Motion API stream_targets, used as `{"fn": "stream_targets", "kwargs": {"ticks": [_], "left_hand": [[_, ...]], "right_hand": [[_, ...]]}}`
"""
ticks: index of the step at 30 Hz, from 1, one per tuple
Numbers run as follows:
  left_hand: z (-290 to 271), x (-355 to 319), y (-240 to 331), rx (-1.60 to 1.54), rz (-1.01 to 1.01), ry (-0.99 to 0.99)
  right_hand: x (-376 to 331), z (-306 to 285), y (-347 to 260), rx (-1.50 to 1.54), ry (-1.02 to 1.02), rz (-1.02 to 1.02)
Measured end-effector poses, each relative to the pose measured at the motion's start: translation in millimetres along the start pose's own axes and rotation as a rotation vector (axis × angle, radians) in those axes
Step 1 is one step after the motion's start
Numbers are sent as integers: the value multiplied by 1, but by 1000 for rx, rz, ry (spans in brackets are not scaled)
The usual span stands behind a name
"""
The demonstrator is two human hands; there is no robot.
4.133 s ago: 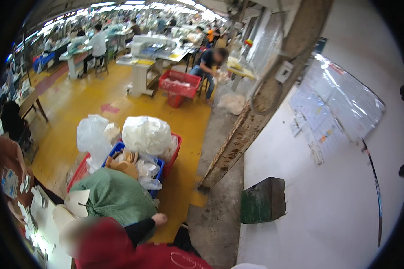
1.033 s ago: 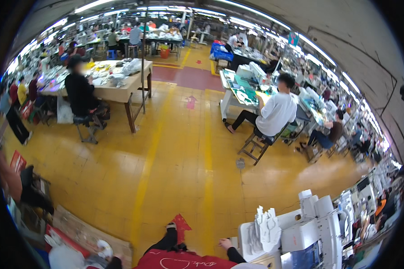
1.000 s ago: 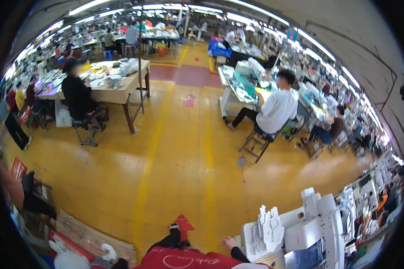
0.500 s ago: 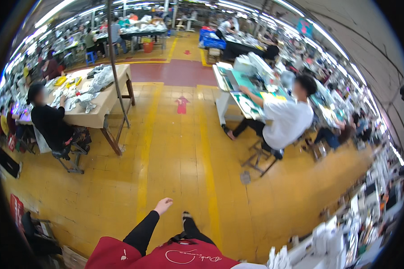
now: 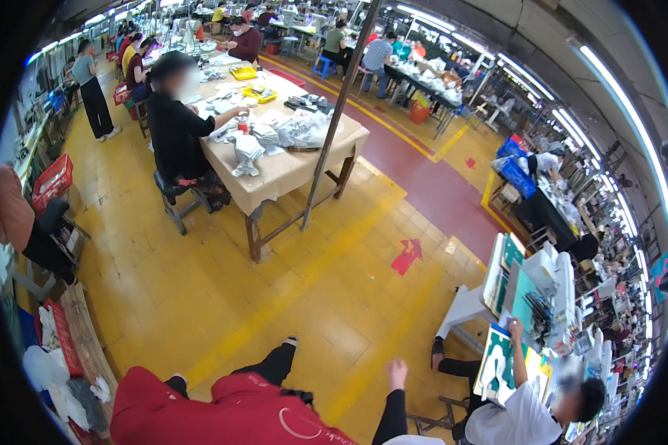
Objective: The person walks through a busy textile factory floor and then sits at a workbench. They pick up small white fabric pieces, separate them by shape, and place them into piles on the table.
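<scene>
— What signs and packages show, and where?

— A red arrow mark [image 5: 407, 257] is painted on the yellow floor [image 5: 200, 297], right of centre, with a smaller red mark [image 5: 470, 162] beyond it on the dark red aisle strip [image 5: 430, 185]. On the brown-covered table [image 5: 289, 167] at upper centre lie two yellow trays [image 5: 243, 73] at the far end and crumpled clear plastic bags [image 5: 300, 130] nearer. A red crate [image 5: 52, 178] stands at the left rim, blue crates [image 5: 516, 167] at the right, and white bags [image 5: 41, 367] are heaped at lower left.

— And the hands?

— Only the right hand [image 5: 398, 365] shows, at the end of a black sleeve, low and free of everything. It is too small to tell whether the fingers are spread or curled. The nearest thing is the white work table [image 5: 460, 308], near it to the right, where a seated person in a white shirt [image 5: 512, 415] holds a green-and-white board [image 5: 497, 363].

— What differs from half a second ago?

— The view has turned: the arrow, then straight ahead, now lies to the right, and the brown table has moved from the left edge toward the centre.
</scene>
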State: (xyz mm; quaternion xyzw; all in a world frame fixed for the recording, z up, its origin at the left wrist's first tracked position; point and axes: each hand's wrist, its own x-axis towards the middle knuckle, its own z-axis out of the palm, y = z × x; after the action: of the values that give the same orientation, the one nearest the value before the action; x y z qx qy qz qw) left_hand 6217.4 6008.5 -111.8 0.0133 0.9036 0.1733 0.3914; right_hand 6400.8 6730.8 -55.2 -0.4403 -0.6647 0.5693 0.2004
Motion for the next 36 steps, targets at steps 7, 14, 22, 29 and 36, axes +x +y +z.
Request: {"fn": "stream_targets", "kwargs": {"ticks": [7, 14, 22, 29, 36], "left_hand": [[-35, 189, 239, 160, 199, -278], [-102, 364, 632, 61, 733, -148], [-154, 466, 818, -242, 539, -25], [-162, 544, 764, -330, 78, 147], [-209, 618, 779, 112, -113, -225]], "right_hand": [[80, 37, 24, -263, -262, 81], [152, 103, 6, -525, -516, 577], [438, 47, -65, -545, -373, 609], [854, 55, -205, -295, -170, 130], [1026, 257, -415, -104, -507, -183]]}}
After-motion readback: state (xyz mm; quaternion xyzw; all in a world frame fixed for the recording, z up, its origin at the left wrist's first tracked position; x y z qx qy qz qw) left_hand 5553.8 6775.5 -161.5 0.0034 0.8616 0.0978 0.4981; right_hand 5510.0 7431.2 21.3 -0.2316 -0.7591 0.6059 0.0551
